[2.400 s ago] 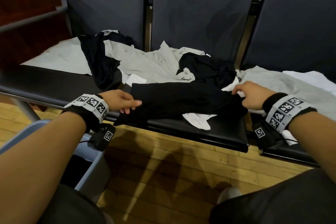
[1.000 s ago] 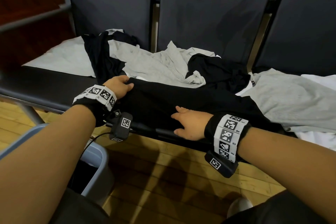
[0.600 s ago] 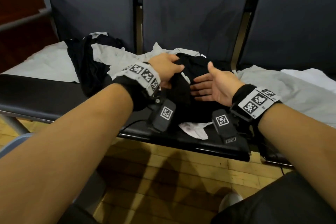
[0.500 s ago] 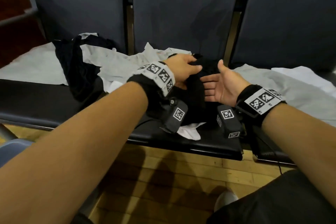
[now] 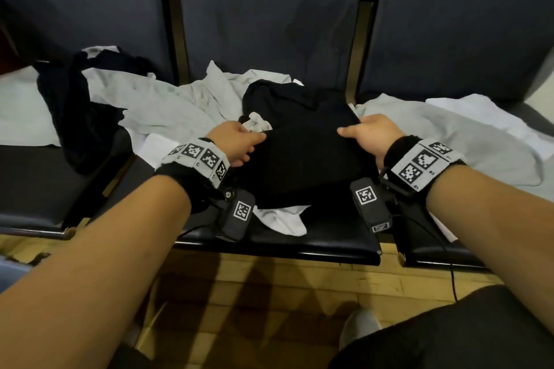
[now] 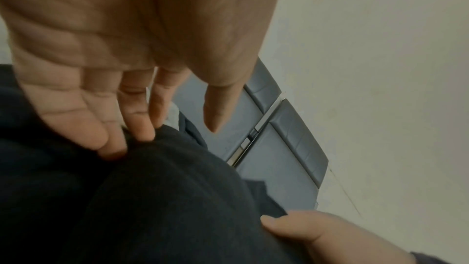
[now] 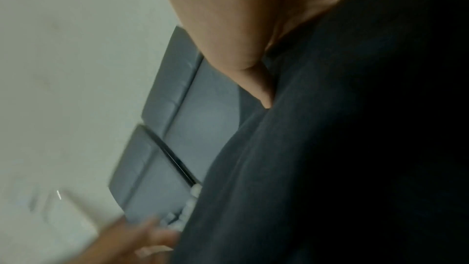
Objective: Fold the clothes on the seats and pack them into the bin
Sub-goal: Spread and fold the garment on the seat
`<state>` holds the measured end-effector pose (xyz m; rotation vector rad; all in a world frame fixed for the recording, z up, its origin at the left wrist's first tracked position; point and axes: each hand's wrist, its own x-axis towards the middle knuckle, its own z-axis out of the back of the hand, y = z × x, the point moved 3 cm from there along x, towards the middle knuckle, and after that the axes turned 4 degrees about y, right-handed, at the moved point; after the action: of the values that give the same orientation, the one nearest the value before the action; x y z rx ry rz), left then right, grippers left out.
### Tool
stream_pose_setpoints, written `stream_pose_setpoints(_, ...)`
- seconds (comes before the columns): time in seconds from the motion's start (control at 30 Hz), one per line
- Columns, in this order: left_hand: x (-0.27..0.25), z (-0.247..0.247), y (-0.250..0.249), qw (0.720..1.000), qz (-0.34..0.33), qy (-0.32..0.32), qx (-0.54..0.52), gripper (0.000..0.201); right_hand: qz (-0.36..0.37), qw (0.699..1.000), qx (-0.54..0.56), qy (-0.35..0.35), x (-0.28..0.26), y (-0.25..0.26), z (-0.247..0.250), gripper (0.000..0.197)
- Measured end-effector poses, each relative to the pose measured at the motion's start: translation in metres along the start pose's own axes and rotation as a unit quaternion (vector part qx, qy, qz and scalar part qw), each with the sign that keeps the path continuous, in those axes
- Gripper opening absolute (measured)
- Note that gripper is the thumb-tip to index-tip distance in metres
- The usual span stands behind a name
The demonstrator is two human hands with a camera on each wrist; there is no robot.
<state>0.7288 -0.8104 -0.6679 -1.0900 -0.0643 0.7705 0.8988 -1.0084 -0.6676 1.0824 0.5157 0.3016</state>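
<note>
A black garment point(image 5: 305, 159) lies folded into a compact square on the middle seat point(image 5: 314, 238). My left hand point(image 5: 239, 144) is at its left edge. In the left wrist view its fingertips point(image 6: 142, 133) press into the black garment point(image 6: 164, 198), with the thumb held apart. My right hand point(image 5: 362, 135) holds the right edge, the thumb on top and the fingers hidden under the black garment point(image 7: 330, 148). A bluish sliver at the lower left looks like the bin's rim point(image 5: 10, 269).
Crumpled grey shirts point(image 5: 168, 105) and a dark garment point(image 5: 75, 105) lie to the left. A grey shirt point(image 5: 449, 135) and a white cloth point(image 5: 479, 111) cover the right seat. Another white cloth point(image 5: 281, 219) pokes out under the black one. A wooden floor point(image 5: 269, 293) lies below.
The black garment was stretched long across the seat. My left hand carried its end over to the right, and it now lies as a square with one hand at each side.
</note>
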Motion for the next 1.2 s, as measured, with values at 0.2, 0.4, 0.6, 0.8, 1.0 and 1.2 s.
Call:
stream_pose_setpoints(0.2, 0.005, -0.028, 0.008, 0.998, 0.050, 0.023, -0.024, 0.045, -0.002, 0.963, -0.269, 0.020, 0.005, -0.026, -0.001, 0.019)
stream_pose_setpoints(0.4, 0.011, -0.031, 0.007, 0.997, 0.044, 0.002, -0.056, 0.051, -0.037, 0.988, -0.150, 0.023, 0.007, -0.031, 0.000, 0.034)
stream_pose_setpoints(0.6, 0.000, -0.041, -0.016, 0.955, -0.039, 0.072, -0.286, 0.023, -0.009, 0.991, -0.121, 0.050, 0.006, -0.032, -0.004, 0.028)
stream_pose_setpoints(0.8, -0.022, -0.014, -0.039, 0.916, -0.128, 0.071, -0.373, 0.025, 0.071, 0.975, 0.202, 0.057, -0.007, -0.006, 0.014, 0.009)
stream_pose_setpoints(1.0, -0.050, 0.032, -0.048, 0.901, -0.173, 0.034, -0.396, 0.025, 0.133, 0.941, 0.293, 0.105, -0.040, 0.041, 0.006, 0.018)
stream_pose_setpoints(1.2, -0.097, 0.098, -0.015, 0.910, -0.111, 0.002, -0.399, 0.032, 0.136, 0.939, 0.270, 0.166, -0.069, 0.093, -0.057, 0.026)
